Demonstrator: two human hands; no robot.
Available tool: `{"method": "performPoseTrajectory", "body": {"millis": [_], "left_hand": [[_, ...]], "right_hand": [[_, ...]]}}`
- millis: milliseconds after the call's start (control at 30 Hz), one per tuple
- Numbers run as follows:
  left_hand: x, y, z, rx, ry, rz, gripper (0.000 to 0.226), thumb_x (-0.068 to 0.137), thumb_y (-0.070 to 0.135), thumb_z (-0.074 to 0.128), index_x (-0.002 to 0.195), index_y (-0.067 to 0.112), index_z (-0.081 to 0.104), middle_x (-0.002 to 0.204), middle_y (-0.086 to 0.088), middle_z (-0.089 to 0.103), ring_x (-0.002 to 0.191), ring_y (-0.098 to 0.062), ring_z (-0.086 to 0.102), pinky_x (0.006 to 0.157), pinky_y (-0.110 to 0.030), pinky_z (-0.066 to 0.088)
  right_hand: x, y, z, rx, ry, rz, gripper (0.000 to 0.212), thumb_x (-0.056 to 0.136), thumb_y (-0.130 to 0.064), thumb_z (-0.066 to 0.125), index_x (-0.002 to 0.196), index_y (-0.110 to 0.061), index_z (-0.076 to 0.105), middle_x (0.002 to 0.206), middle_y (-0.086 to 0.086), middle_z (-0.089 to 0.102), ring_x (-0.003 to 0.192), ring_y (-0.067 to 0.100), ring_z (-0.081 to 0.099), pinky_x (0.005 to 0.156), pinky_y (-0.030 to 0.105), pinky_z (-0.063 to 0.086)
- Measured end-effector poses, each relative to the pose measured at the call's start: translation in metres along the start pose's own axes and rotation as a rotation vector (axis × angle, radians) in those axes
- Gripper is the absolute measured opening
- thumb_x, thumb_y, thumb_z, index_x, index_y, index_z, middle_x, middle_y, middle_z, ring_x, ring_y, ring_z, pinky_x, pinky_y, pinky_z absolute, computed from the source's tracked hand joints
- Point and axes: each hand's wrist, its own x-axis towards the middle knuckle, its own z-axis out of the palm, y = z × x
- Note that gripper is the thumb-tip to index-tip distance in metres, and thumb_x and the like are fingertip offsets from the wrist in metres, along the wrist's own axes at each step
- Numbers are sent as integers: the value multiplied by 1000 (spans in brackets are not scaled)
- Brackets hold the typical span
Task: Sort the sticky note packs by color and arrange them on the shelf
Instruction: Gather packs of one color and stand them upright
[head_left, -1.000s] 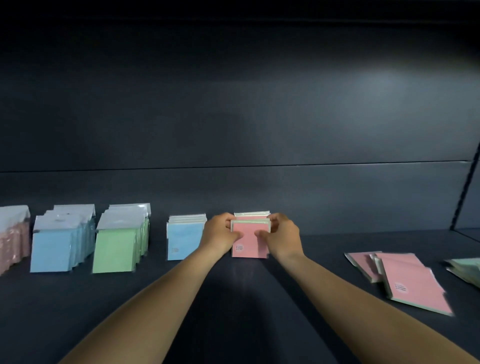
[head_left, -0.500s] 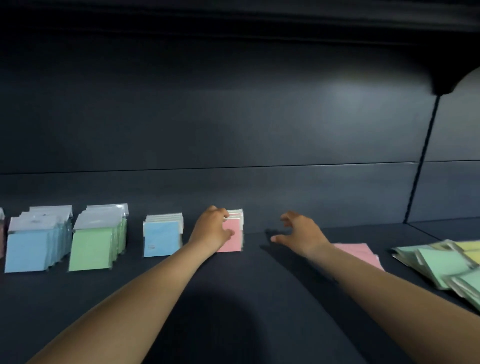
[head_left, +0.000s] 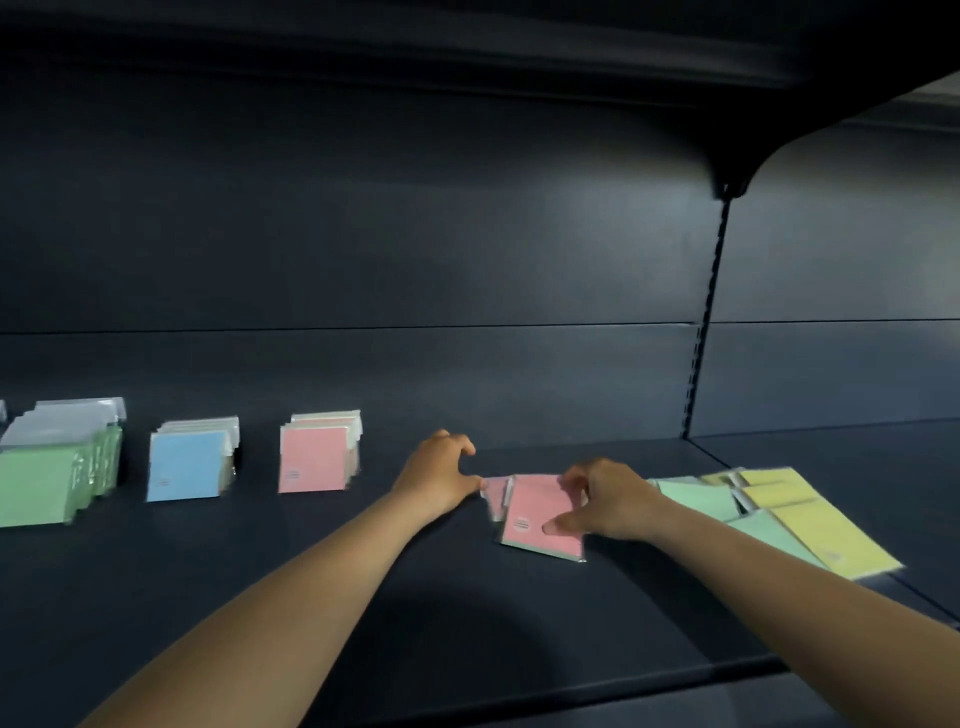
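**Both hands at the loose pink packs on the shelf**

Far out to the left of the left hand, a row of green packs (head_left: 52, 478) stands upright at the edge of view. Nearer that hand, but apart from it, stands a smaller row of blue packs (head_left: 189, 462), and closer again an upright row of pink packs (head_left: 317, 454), each row separate from its neighbour on the dark shelf (head_left: 260, 597).

The left hand (head_left: 441, 475) rests palm down on the shelf to the right of the pink row, fingers loosely curled and holding nothing. Its thumb tip lies right at the left edge of the loose pink packs; blur hides whether it touches them.

Between the two hands, a small pile of pink packs (head_left: 497, 496) lies flat, partly under a larger pink pack (head_left: 535, 514) that lies flat and slightly skewed.

The right hand (head_left: 605, 501) is on the right side of that top pink pack, pinching it: fingers curled over its far right corner, the thumb pressed on its face near the lower right.

Beyond the right hand, to its right, flat light green packs (head_left: 698, 499) overlap one another, and further right yellow packs (head_left: 810, 525) lie fanned over them towards the shelf's front edge.
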Motion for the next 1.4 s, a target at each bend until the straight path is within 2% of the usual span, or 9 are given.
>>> {"method": "performPoseTrajectory", "body": {"millis": [133, 233, 467, 600, 733, 867, 1033, 1233, 1400], "left_hand": [[6, 15, 11, -34, -29, -42, 41, 80, 29, 71, 117, 15, 58, 121, -2, 52, 115, -18, 51, 93, -25, 40], [11, 22, 14, -65, -57, -81, 43, 80, 30, 71, 118, 15, 59, 125, -2, 53, 115, -17, 52, 92, -24, 40], [22, 38, 31, -122, -294, -136, 59, 81, 26, 72, 133, 10, 50, 134, -3, 54, 119, -16, 53, 98, -22, 39], [25, 42, 34, -226, -369, -188, 60, 76, 19, 76, 131, 12, 52, 122, 0, 57, 111, -17, 55, 96, -22, 42], [20, 44, 27, -423, -412, -204, 54, 74, -3, 73, 124, 7, 58, 93, 5, 61, 85, -9, 59, 71, -14, 48], [9, 38, 18, -725, -432, -193, 53, 72, -19, 64, 120, 3, 61, 105, -8, 68, 95, -17, 66, 82, -24, 55], [-9, 38, 17, -849, -455, -152, 52, 76, -12, 67, 122, 10, 57, 102, -3, 67, 86, -13, 66, 66, -20, 54], [-15, 5, -8, -767, -304, -150, 43, 78, -13, 63, 114, 9, 62, 102, -6, 69, 86, -14, 65, 66, -20, 53], [-23, -48, -40, -867, -171, -251, 37, 80, -10, 63, 109, 13, 62, 103, -5, 71, 92, -16, 66, 70, -20, 52]], "right_hand": [[3, 12, -1, 85, -62, 9, 73, 64, -46, 81, 126, -17, 55, 123, -1, 55, 111, 16, 55, 88, 23, 42], [5, 19, -6, 120, -88, -9, 53, 64, -35, 84, 110, -16, 63, 110, -1, 61, 96, 14, 57, 76, 23, 43], [1, 51, -35, 264, -54, -66, 27, 72, -11, 78, 93, -17, 61, 97, -2, 64, 87, 13, 59, 78, 26, 45], [-1, 62, -41, 338, -28, -68, 23, 75, -4, 74, 89, -17, 61, 96, 1, 67, 83, 14, 61, 77, 27, 48], [5, 63, -36, 396, 22, -38, 24, 74, 1, 73, 82, -18, 60, 90, 2, 68, 80, 16, 62, 72, 25, 47], [11, 55, -25, 425, 48, -23, 24, 73, 0, 73, 80, -19, 60, 85, 0, 68, 80, 16, 64, 69, 24, 48], [14, 33, -5, 422, 101, -39, 28, 67, -7, 78, 77, -23, 58, 87, 1, 68, 83, 18, 66, 81, 31, 52], [25, 12, 0, 567, 177, -21, 31, 73, -20, 79, 98, -15, 61, 85, -1, 58, 80, 15, 58, 68, 20, 43], [47, 0, 13, 415, -84, 0, 75, 69, -22, 82, 133, -5, 47, 130, 7, 55, 117, 20, 54, 98, 27, 41]]}}
